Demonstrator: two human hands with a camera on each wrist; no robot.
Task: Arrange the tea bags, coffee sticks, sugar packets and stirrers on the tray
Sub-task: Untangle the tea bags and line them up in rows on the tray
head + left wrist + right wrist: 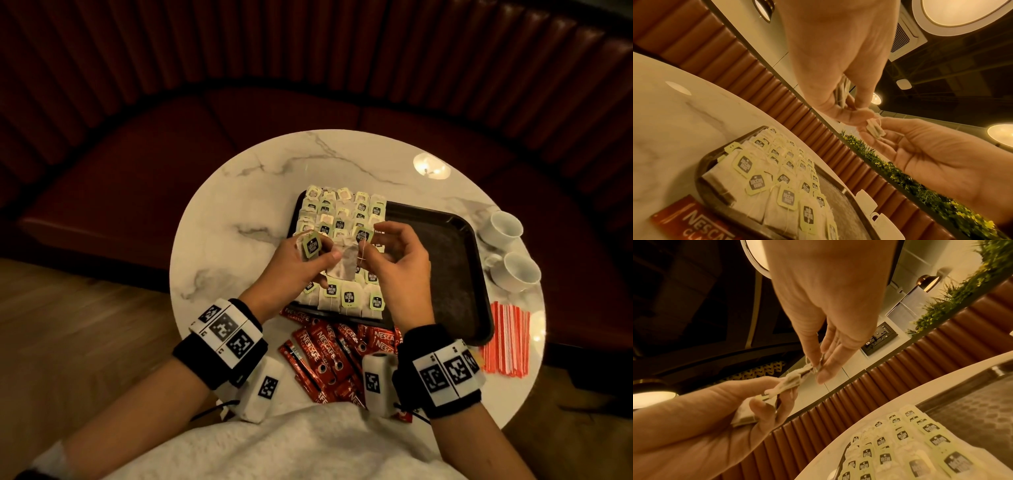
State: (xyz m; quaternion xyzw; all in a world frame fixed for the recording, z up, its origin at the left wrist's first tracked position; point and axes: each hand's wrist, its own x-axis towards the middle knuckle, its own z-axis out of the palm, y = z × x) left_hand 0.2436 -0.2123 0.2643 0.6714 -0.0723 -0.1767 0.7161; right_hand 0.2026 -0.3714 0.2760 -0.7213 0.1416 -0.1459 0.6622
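Above the near-left part of a dark tray (455, 260) on a round marble table (239, 192), a person's left hand (301, 260) pinches a tea bag (342, 263) and its green tag (311, 245) between thumb and fingers, while the right hand (394, 260) pinches the bag's string (362, 253) at thumb and fingertip. Rows of tea bags (342, 219) already fill the tray's left half; its right half is bare. Red coffee sticks (325, 356) lie heaped at the table's near edge, orange-striped stirrers (507, 339) at its right edge beside two white cups (513, 274). No sugar packets are clearly visible. The bag looks light, limp and easily torn, its string apt to tangle; it is probably best held by the stiff paper tag or the folded top edge, not the thin pouch.
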